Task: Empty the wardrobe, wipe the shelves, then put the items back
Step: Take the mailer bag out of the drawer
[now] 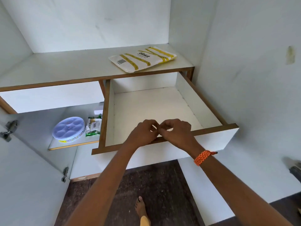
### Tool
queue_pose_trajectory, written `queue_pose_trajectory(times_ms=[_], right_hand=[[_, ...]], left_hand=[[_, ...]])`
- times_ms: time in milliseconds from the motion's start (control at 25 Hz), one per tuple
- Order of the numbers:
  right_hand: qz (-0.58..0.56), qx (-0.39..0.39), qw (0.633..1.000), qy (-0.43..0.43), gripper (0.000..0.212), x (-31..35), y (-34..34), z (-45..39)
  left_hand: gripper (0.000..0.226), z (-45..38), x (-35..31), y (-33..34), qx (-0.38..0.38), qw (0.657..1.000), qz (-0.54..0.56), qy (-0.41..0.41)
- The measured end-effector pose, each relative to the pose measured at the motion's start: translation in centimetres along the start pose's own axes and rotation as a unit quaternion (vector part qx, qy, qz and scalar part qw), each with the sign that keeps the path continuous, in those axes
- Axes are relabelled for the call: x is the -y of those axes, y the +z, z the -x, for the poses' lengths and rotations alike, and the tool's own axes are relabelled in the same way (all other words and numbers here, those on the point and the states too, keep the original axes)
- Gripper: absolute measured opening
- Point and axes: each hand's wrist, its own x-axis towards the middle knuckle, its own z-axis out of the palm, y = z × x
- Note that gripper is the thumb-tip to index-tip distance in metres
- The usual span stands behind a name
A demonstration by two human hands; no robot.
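Observation:
The white wardrobe drawer [197, 103] with brown edges is pulled out and holds nothing that I can see. My left hand [143, 133] and my right hand [178, 132] meet over its front edge, fingers curled and fingertips touching each other. No object shows between them. An orange woven band is on my right wrist. A flat white package with yellow stripes [143, 58] lies on the shelf [65, 66] above the drawer, at its right end.
On a lower shelf [73, 145] to the left sit a round lilac compartment box [68, 129] and green-and-white packets [93, 126]. The left wardrobe door [32, 168] stands open with metal hinges. My bare foot [140, 207] is on the dark floor below the drawer.

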Motion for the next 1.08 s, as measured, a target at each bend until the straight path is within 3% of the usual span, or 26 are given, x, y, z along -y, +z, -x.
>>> queue_pose_trajectory(times_ms=[120,200,360,600,760,960,1080], right_hand=[[0.066,-0.011,0.997,-0.031,0.010,-0.5,-0.1,1.7],[0.147,-0.024,0.986,-0.069,0.021,-1.0,0.5,2.0],[0.241,-0.070,0.953,-0.167,0.044,-2.6,1.4,1.3],[0.230,-0.077,0.950,-0.195,0.047,-3.0,1.8,-4.7],[0.165,-0.047,0.965,-0.200,0.045,-3.0,1.3,-9.8],[0.118,0.059,0.980,-0.150,0.084,-2.6,-0.1,-17.0],[0.086,0.077,0.991,-0.064,0.110,-2.5,-1.7,-21.0]], left_hand=[[0.022,2.6,-0.7,1.7,-0.114,0.981,-0.157,0.007],[0.026,3.0,-0.9,2.2,-0.173,0.963,-0.205,0.022],[0.030,1.3,-0.5,2.1,-0.180,0.951,-0.250,0.032],[0.042,-4.0,1.2,0.7,-0.210,0.941,-0.263,0.042],[0.031,-8.4,2.4,-0.7,-0.210,0.940,-0.265,0.052],[0.036,-14.3,4.0,-2.9,-0.229,0.945,-0.224,0.070],[0.059,-17.0,4.8,-5.0,-0.182,0.967,-0.155,0.087]])
